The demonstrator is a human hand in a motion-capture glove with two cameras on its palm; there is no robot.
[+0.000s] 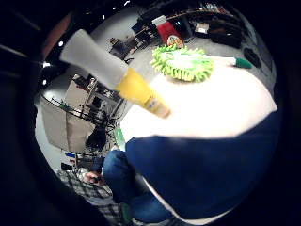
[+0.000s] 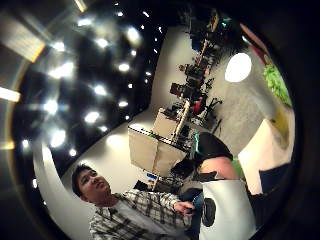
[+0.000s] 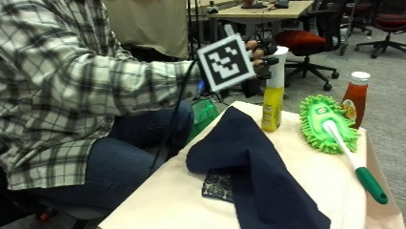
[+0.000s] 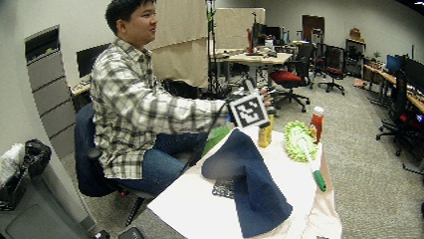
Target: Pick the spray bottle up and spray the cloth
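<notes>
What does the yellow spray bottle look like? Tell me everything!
The spray bottle is tall and thin, plastic-looking, yellow below with a label and white on top. It is upright, its bottom at the tabletop by the dark blue cloth, beside the green duster. The gloved right hand grips its top.

Person (image 4: 136, 107) wears a long-sleeved plaid shirt (image 3: 57, 86), white and grey-green check with dark lines, buttoned cuff at the wrist of the right sleeve (image 3: 149, 83). Shirt hem hangs untucked over the lap. Blue denim jeans (image 3: 124, 157), darker at the knee, visible in the wide outside view (image 4: 156, 167) and in the little finger side palm view (image 1: 120, 174). Short dark hair. Right hand (image 3: 258, 53) has a black glove; only dark fingertips and black strap parts show past the wrist. The thumb side palm view shows the same plaid shirt (image 2: 132, 215) with an open collar over a light undershirt.
</notes>
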